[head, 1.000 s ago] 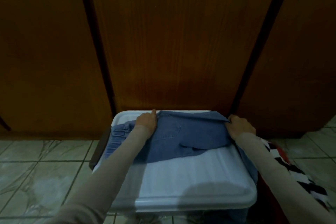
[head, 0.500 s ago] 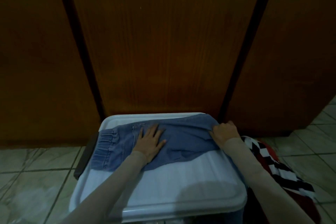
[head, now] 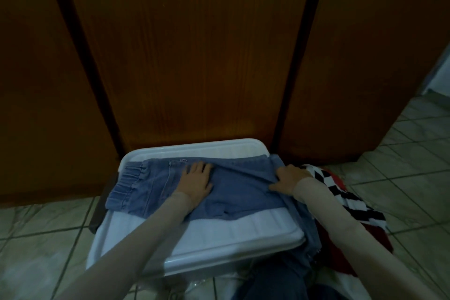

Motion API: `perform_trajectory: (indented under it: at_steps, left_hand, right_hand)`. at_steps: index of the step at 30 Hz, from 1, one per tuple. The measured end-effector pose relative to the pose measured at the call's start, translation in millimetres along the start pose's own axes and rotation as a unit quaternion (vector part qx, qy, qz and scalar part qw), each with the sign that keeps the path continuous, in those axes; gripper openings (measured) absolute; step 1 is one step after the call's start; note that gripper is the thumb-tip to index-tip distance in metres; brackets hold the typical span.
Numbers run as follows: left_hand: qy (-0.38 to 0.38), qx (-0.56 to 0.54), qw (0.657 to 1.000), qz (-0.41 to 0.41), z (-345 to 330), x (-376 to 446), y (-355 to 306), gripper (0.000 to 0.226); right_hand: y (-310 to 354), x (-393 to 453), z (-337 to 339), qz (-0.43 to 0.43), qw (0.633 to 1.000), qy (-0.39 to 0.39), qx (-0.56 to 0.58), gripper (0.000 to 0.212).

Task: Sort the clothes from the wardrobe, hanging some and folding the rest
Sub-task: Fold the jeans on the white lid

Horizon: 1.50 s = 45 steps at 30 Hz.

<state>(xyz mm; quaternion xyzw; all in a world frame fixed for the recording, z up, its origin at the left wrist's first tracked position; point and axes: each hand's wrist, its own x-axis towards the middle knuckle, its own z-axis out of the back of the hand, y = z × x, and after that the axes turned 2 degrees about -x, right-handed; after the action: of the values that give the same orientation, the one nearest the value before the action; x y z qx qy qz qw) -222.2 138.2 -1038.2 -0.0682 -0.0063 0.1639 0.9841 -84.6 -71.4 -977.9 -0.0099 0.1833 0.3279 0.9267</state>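
— Nearest the camera?
— A ribbed white plastic lid [head: 219, 234]; soft blue denim trousers [head: 233, 192] lie across it.
— The hands?
— Left hand [head: 196, 181] presses flat, fingers spread; right hand [head: 288, 179] pinches a fold. Behind, grained wooden wardrobe doors [head: 194, 56].

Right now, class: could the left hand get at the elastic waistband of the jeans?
Probably yes. The left hand lies flat on the jeans, and the waistband lies uncovered just to its left on the white lid; nothing lies between them.

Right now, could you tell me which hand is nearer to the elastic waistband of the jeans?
Left. The left hand lies flat mid-jeans, just right of the elastic waistband; the right hand is at the jeans' far right end.
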Motion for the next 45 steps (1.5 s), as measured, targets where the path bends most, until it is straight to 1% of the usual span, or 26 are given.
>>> perform_trajectory:
  at_steps: [2,3,4,5,7,8,9,11,13,15,16,18,20,22,23,25,26,27,29,31,34,35,39,40,43,45]
  left_hand:
    - [-0.024,0.001,1.0,-0.011,-1,7,-22,0.056]
    - [-0.026,-0.007,0.999,-0.024,-4,10,-28,0.056]
    - [-0.017,-0.024,0.999,-0.029,-8,13,-30,0.055]
    - [-0.004,-0.044,0.999,-0.023,-12,14,-29,0.054]
    - [0.003,-0.068,0.998,-0.004,-20,14,-24,0.053]
    - [0.0,-0.07,0.998,0.003,-21,13,-23,0.053]
    - [0.0,-0.07,0.998,0.008,-22,12,-22,0.053]
    - [0.005,-0.07,0.997,0.024,-22,10,-21,0.056]
    - [0.011,-0.064,0.997,0.045,-21,9,-20,0.055]
    - [0.015,-0.061,0.996,0.061,-21,8,-20,0.055]
    - [0.017,-0.062,0.996,0.065,-21,8,-20,0.055]
    - [0.015,-0.063,0.995,0.07,-22,8,-21,0.055]
    - [0.011,-0.063,0.995,0.073,-23,9,-21,0.055]
    - [0.011,-0.064,0.995,0.079,-24,9,-20,0.061]
    - [0.011,-0.064,0.995,0.082,-24,8,-20,0.064]
    - [0.008,-0.06,0.994,0.087,-25,10,-19,0.056]
    - [0.003,-0.059,0.994,0.09,-25,11,-19,0.054]
    - [-0.001,-0.059,0.994,0.092,-24,11,-19,0.054]
    - [-0.007,-0.062,0.993,0.098,-24,13,-19,0.054]
    - [-0.011,-0.063,0.993,0.102,-25,14,-19,0.054]
    - [-0.019,-0.063,0.992,0.103,-27,16,-18,0.054]
    - [-0.022,-0.064,0.992,0.103,-28,16,-18,0.054]
    - [-0.026,-0.07,0.992,0.104,-28,16,-18,0.053]
    - [-0.025,-0.069,0.992,0.104,-28,15,-18,0.053]
    - [-0.023,-0.066,0.992,0.106,-27,15,-18,0.054]
    - [-0.022,-0.063,0.992,0.106,-27,15,-18,0.054]
  right_hand:
    - [3,-6,0,0.006,1.0,-0.012,-0.004,0.081]
    - [3,-10,-1,0.003,0.999,-0.031,-0.024,0.082]
    - [2,-15,-2,-0.003,0.997,-0.058,-0.044,0.078]
    - [-2,-19,-3,-0.008,0.994,-0.089,-0.056,0.068]
    - [-14,-27,2,-0.016,0.99,-0.136,-0.038,0.038]
    - [-23,-30,5,-0.025,0.989,-0.147,-0.004,0.026]
    - [-30,-31,7,-0.039,0.986,-0.156,0.044,0.019]
    - [-43,-28,12,-0.074,0.966,-0.177,0.17,0.018]
    - [-48,-21,18,-0.106,0.937,-0.177,0.282,0.02]
    - [-52,-13,23,-0.122,0.925,-0.159,0.323,0.019]
    - [-53,-10,26,-0.127,0.926,-0.152,0.32,0.019]
    - [-56,-5,32,-0.134,0.937,-0.156,0.283,0.029]
    - [-53,-4,40,-0.134,0.952,-0.196,0.193,0.036]
    - [-48,-2,54,-0.101,0.963,-0.228,0.108,0.036]
    - [-48,-1,63,-0.088,0.968,-0.215,0.091,0.039]
    - [-53,1,80,-0.09,0.984,-0.124,0.095,0.046]
    - [-60,2,86,-0.092,0.989,-0.074,0.09,0.043]
    - [-68,3,90,-0.091,0.992,-0.041,0.079,0.035]
    - [-80,7,89,-0.103,0.992,-0.023,0.067,0.02]
    - [-82,10,80,-0.127,0.989,-0.036,0.059,0.026]
    - [-77,11,64,-0.147,0.984,-0.095,-0.039,0.029]
    - [-77,11,61,-0.154,0.98,-0.115,-0.052,0.029]
    - [-89,9,66,-0.191,0.975,-0.11,0.021,0.027]
    - [-92,8,68,-0.197,0.972,-0.124,0.026,0.025]
    - [-101,12,67,-0.238,0.945,-0.222,0.01,0.022]
    - [-107,16,57,-0.271,0.925,-0.266,0.004,0.022]
